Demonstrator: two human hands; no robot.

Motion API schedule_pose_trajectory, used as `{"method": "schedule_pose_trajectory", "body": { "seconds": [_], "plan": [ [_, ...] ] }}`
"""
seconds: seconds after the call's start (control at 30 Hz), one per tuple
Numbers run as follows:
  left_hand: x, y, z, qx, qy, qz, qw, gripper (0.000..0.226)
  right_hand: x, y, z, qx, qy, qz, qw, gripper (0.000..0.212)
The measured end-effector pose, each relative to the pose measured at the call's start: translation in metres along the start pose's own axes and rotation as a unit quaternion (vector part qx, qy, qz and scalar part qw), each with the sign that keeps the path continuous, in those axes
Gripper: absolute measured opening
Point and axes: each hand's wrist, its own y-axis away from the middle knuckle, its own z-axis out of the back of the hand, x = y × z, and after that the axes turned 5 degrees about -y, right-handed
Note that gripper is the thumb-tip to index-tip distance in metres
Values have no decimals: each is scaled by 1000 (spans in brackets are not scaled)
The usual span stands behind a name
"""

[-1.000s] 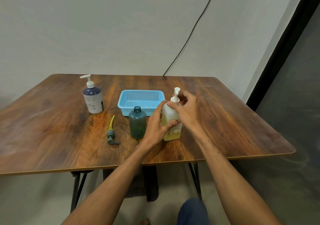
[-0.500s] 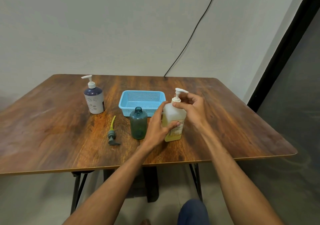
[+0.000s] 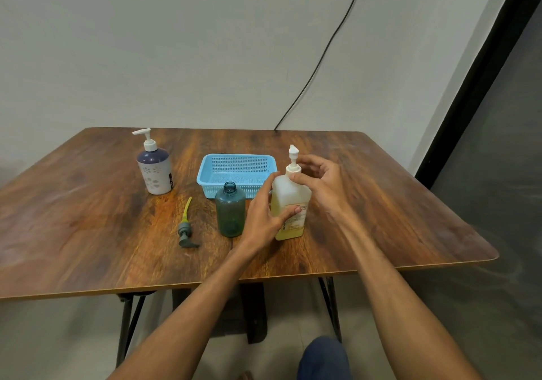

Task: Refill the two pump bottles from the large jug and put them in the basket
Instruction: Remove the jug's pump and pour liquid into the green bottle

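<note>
Large jug [image 3: 291, 195] stands upright toward the front of the table [image 3: 88, 209], long axis vertical, just right of the open green bottle [image 3: 230, 212]. Left hand [image 3: 261, 218] grips its body from the left. Right hand [image 3: 321, 183], nearer the top, pinches the pump collar [image 3: 293, 169], thumb in front. Fingers behind the collar are blurred. Basket [image 3: 238, 157] sits just behind.

Bare forearms [image 3: 202, 309], dark blue trouser knee [image 3: 322, 359]

Both forearms reach forward, bare. Left hand [image 3: 261, 215] grips jug [image 3: 290, 195] body; right hand [image 3: 322, 183] thumb and fingers curl round its pump collar [image 3: 293, 169].
</note>
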Motion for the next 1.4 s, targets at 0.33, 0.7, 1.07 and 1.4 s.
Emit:
{"method": "schedule_pose_trajectory", "body": {
  "seconds": [0.33, 0.7, 1.07, 1.4],
  "plan": [
    [2, 0, -1, -1, 1, -4, 1000, 92, -1, 0, -8, -36, 94, 55, 993, 23],
    [5, -2, -1, -1, -4, -8, 1000, 88, 23, -9, -2, 31, -13, 61, 998, 24],
    [3, -2, 0, -1, 1, -15, 1000, 81, 59, -7, 5, 9, 30, 104, 994, 29],
    [-3, -1, 5, 4, 4, -14, 1000, 79, 95, -1, 13, -21, 61, 170, 983, 27]
  ]
}}
